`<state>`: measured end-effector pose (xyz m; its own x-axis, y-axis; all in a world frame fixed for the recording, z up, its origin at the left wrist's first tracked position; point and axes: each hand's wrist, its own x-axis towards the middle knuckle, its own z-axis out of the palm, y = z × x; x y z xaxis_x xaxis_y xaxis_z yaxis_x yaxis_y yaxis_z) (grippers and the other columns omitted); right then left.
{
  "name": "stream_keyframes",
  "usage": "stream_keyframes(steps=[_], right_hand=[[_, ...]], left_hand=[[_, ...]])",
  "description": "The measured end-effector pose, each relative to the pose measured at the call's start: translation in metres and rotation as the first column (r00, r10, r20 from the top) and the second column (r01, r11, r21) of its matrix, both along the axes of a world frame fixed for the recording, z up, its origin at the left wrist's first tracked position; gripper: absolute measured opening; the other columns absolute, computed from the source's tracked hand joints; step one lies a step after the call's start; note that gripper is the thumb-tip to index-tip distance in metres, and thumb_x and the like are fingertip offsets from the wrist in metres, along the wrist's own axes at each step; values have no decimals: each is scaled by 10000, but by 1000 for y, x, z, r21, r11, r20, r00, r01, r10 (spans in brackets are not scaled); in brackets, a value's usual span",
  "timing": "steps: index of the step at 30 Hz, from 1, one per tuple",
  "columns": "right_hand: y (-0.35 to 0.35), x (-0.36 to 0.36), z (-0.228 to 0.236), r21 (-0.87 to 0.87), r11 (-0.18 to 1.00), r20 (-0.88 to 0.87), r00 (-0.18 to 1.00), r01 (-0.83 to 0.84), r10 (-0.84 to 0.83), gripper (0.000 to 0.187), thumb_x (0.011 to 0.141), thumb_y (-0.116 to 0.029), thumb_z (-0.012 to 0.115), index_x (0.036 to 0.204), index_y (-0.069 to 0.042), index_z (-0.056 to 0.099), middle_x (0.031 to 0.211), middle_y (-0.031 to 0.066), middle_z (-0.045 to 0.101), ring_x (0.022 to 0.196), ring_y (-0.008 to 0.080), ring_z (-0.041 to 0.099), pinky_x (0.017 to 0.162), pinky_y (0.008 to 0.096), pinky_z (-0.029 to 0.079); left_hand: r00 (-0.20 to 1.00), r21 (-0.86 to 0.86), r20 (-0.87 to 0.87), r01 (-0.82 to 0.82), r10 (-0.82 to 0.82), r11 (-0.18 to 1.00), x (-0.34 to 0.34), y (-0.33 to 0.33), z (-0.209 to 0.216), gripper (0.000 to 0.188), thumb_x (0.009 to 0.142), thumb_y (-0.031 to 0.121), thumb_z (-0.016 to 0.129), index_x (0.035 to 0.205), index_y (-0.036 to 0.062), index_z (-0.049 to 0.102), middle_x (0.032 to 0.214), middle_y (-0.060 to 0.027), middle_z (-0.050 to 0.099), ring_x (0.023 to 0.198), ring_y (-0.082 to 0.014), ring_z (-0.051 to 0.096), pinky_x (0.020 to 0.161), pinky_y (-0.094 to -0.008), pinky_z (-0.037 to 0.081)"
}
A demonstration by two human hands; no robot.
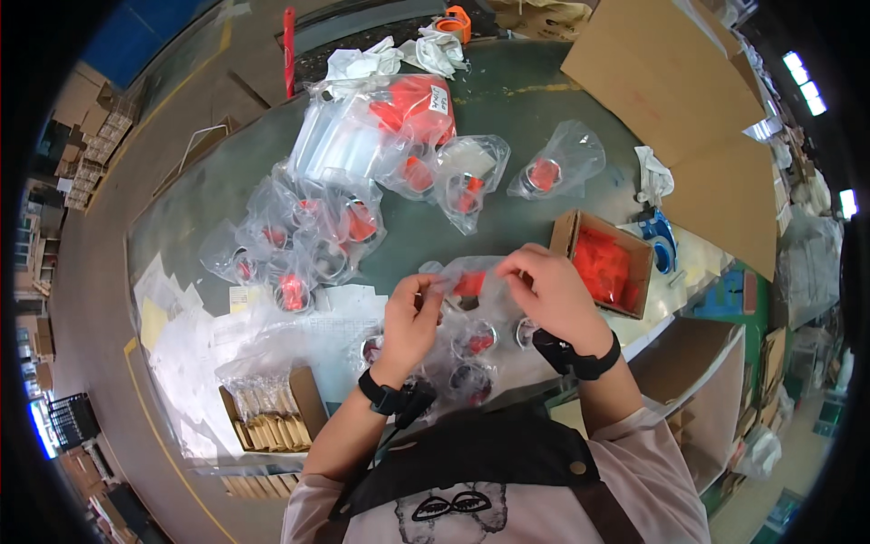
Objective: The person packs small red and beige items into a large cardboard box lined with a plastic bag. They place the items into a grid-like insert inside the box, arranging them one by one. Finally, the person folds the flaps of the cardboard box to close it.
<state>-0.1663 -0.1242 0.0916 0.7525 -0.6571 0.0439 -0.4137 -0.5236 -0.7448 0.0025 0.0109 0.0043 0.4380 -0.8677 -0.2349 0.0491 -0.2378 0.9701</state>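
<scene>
A clear plastic bag (489,297) with a red piece (469,283) in it or behind its film is stretched between my hands. My left hand (412,317) pinches the bag's left edge between thumb and fingers. On the other side, my right hand (548,290) has its fingers curled together at the bag's right edge. Just below my hands lie several round metal-rimmed parts with red inside, such as this one (477,337), in or under clear film. An open cardboard box of red pieces (605,263) stands beside my right hand.
Bagged round parts (313,222) crowd the table's left, with one bag (557,168) farther right. Clear sleeves (340,136) and a red bag (412,104) lie at the back. A small box of packets (272,417) sits near left. A blue tape dispenser (662,240) and large carton (671,72) are right.
</scene>
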Motion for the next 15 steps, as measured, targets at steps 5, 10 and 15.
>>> stream_keyframes(steps=[5, 10, 15], right_hand=[[10, 11, 4, -20, 985, -63, 984, -169, 168, 66, 816, -42, 576, 858, -22, 623, 824, 99, 603, 665, 255, 605, 608, 339, 487], [26, 52, -69, -216, 889, -465, 843, -404, 270, 139, 784, -112, 563, 722, -30, 657, 774, 134, 666, 708, 308, 665, 618, 406, 528], [21, 73, -82, -158, 919, -511, 826, -360, 236, 107, 771, -94, 577, 721, -20, 636, 757, 177, 665, 719, 330, 673, 631, 428, 532]], left_hand=[[995, -30, 97, 3, 0, 1000, 1, -2, 8, 155, 944, 111, 562, 1040, -4, 602, 786, -28, 601, 612, -64, 548, 553, -219, 462], [997, -41, 18, -74, 75, 996, -8, -4, 18, 128, 909, 70, 591, 999, -17, 622, 750, -21, 601, 601, -66, 530, 559, -221, 445], [991, -37, -98, -91, 87, 995, 9, 9, 18, 165, 913, 67, 590, 1056, -15, 598, 777, 9, 590, 657, -43, 531, 591, -204, 456]])
